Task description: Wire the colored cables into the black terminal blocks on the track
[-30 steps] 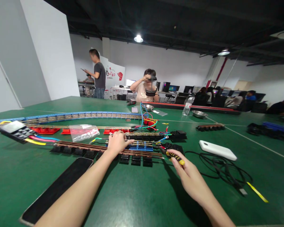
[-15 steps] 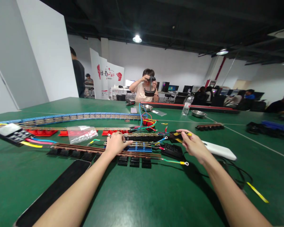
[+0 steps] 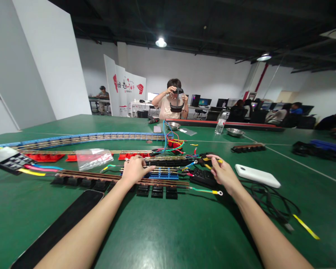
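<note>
My left hand (image 3: 134, 170) presses down with bent fingers on a black rail section (image 3: 168, 161) carrying brass-coloured strips. Its thumb reaches out over a short blue rail section (image 3: 165, 173) just in front. Yellow-and-black handled pliers (image 3: 208, 160) are in my right hand (image 3: 223, 172), with the fingers closed round the handles. The pliers' jaws are too small to make out among the dark parts at the rail's right end. Below them lies a black block (image 3: 203, 178) with coloured wires. Nearer me runs a copper-strip rail (image 3: 100, 176), with a green-yellow ring-terminal wire (image 3: 204, 190) at its end.
A phone-like black slab (image 3: 64, 228) lies front left, near a white-and-black connector (image 3: 8, 160). Right of my hand are a white power bank (image 3: 257, 175) and black cables (image 3: 271, 201). A water bottle (image 3: 220, 124) and metal bowl (image 3: 235, 132) stand farther back; a person (image 3: 172, 101) sits opposite.
The view has shifted slightly. My right hand and the pliers have moved a little left; my left hand stays on the rail. A dark-clothed person at far left is out of view.
</note>
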### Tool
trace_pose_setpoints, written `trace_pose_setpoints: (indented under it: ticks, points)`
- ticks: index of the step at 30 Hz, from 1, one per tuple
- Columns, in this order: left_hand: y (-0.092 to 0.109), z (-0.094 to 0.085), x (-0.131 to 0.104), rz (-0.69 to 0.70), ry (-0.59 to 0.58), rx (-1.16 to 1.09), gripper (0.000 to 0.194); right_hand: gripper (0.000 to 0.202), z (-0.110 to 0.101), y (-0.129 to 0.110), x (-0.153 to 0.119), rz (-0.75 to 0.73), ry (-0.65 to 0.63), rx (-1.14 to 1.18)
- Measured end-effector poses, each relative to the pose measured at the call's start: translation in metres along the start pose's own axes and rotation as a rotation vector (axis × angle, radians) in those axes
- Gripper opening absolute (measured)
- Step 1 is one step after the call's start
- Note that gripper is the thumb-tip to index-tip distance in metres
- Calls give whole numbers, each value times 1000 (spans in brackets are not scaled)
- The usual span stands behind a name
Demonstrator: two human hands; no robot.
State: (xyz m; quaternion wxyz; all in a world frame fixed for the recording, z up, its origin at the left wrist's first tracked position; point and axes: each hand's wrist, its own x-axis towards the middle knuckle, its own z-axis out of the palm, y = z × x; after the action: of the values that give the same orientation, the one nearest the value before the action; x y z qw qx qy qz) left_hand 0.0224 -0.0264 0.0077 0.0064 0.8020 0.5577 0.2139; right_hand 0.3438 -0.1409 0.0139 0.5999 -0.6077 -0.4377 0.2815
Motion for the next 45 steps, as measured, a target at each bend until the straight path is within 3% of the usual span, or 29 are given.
trace_pose_setpoints:
  ticks: [10, 13, 17, 19, 24, 31, 36, 45]
  points:
    - [0, 1, 0, 23, 3, 17, 47, 67, 10, -15, -7, 73, 47, 6]
    - [0, 1, 0, 15, -1, 27, 48, 54, 12, -21, -9, 160, 50, 136]
    - [2, 0, 0, 28, -3, 38, 48, 41, 9, -25, -10, 346, -66, 450]
    - [3, -1, 0, 41, 2, 41, 47, 37, 7, -25, -10, 377, -105, 495]
    - [0, 2, 1, 67, 14, 52, 48, 44, 6, -22, -12, 240, -63, 254]
    - [-2, 4, 2, 83, 5, 79, 51, 59, 10, -21, -17, 116, -103, -71]
    - [0, 2, 1, 70, 4, 45, 48, 51, 7, -18, -13, -49, -159, -368]
    - [1, 1, 1, 42, -3, 69, 50, 46, 8, -13, -16, -208, -247, -692]
